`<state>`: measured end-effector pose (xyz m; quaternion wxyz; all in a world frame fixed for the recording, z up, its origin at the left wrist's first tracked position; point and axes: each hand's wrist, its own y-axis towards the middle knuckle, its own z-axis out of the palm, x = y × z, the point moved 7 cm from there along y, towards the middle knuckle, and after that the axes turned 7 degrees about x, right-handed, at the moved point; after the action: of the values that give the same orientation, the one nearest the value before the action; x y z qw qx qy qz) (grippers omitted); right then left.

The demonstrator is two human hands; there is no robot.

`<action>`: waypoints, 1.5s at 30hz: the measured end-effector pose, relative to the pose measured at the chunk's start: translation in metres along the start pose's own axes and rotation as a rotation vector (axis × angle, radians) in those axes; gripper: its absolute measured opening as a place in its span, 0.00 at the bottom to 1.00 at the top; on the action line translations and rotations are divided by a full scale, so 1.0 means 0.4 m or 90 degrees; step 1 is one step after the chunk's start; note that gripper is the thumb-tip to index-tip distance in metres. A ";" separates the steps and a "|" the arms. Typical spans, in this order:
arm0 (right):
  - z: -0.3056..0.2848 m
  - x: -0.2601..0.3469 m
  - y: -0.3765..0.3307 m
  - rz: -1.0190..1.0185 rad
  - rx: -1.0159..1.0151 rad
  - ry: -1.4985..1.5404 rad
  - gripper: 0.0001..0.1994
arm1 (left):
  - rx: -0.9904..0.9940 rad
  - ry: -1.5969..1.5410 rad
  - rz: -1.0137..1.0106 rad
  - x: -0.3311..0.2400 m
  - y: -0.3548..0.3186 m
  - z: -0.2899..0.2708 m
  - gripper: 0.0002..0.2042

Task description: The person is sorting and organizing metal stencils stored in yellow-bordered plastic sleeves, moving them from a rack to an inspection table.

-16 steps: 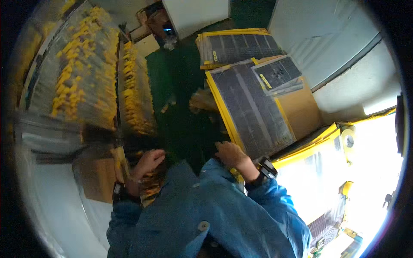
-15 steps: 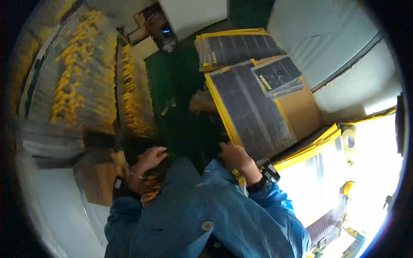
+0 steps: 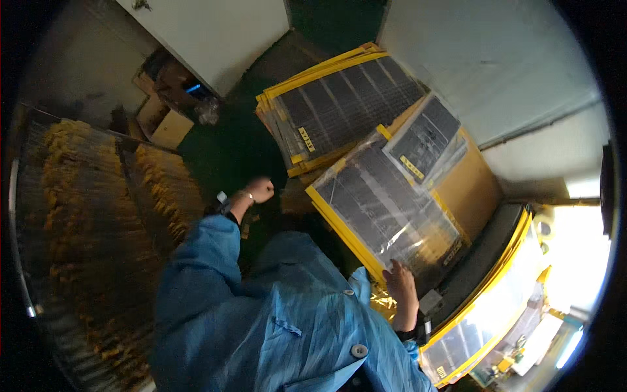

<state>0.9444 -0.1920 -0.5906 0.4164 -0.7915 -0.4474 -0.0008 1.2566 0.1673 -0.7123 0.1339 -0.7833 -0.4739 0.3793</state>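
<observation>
My left hand (image 3: 261, 190) hangs over the dark green floor with its fingers curled in and nothing visible in them; its edge is a little blurred. To the right, my right hand (image 3: 401, 287) is held low with its fingers apart, in front of the near edge of a stack of dark flat panels (image 3: 366, 196) with yellow borders under clear plastic. Whether the fingertips touch the plastic, I cannot tell. A smaller dark panel (image 3: 423, 137) in a clear sleeve lies on top of that stack. Shiny gold wrapping (image 3: 383, 302) shows beside my right hand.
Another yellow-edged panel stack (image 3: 346, 98) lies beyond. More panels (image 3: 483, 307) lean in bright light at the right. Rows of sheets with yellow edges (image 3: 78, 215) fill the left side. An open cardboard box (image 3: 171, 129) stands near a white board (image 3: 222, 32).
The view has swung toward the right, and the yellow-edged rows have shifted left. My left hand has moved forward and away from the rows; my right hand now appears lower, by the panel stack.
</observation>
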 end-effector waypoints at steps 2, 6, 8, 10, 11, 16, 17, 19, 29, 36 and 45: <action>0.035 0.065 0.032 -0.020 0.010 0.042 0.21 | -0.006 -0.006 -0.007 0.092 0.106 -0.078 0.09; 0.073 0.250 0.104 -0.147 0.142 0.127 0.19 | -0.112 -0.090 -0.071 0.170 0.168 -0.266 0.10; 0.018 0.324 0.158 -0.039 0.161 0.163 0.17 | -0.080 -0.116 -0.111 0.211 0.208 -0.300 0.11; -0.022 0.348 0.227 -0.098 0.008 0.115 0.17 | -0.068 -0.089 -0.134 0.262 0.265 -0.334 0.12; -0.045 0.361 0.260 -0.126 -0.071 0.093 0.17 | -0.083 -0.115 -0.122 0.273 0.296 -0.348 0.12; -0.049 0.410 0.329 -0.024 -0.068 0.131 0.17 | -0.131 -0.097 -0.078 0.282 0.464 -0.442 0.13; -0.026 0.414 0.333 0.007 -0.054 0.164 0.18 | -0.114 -0.073 -0.098 0.251 0.496 -0.477 0.14; 0.008 0.451 0.361 0.050 -0.030 0.178 0.18 | -0.169 -0.072 -0.054 0.312 0.626 -0.519 0.15; 0.183 0.846 0.574 0.081 0.010 0.472 0.19 | 0.003 0.095 0.099 0.247 0.845 -0.567 0.15; 0.212 0.964 0.671 0.100 -0.023 0.687 0.17 | 0.343 -0.082 0.092 0.227 0.870 -0.593 0.18; 0.083 0.944 0.960 -0.126 -0.039 1.933 0.17 | 0.507 -0.486 0.307 -0.195 0.647 -0.785 0.15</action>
<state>1.4309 0.0000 -0.7238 0.4502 -0.0174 0.3413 -0.8249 1.6284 0.0153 -0.6106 0.1477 -0.5668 -0.1191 0.8017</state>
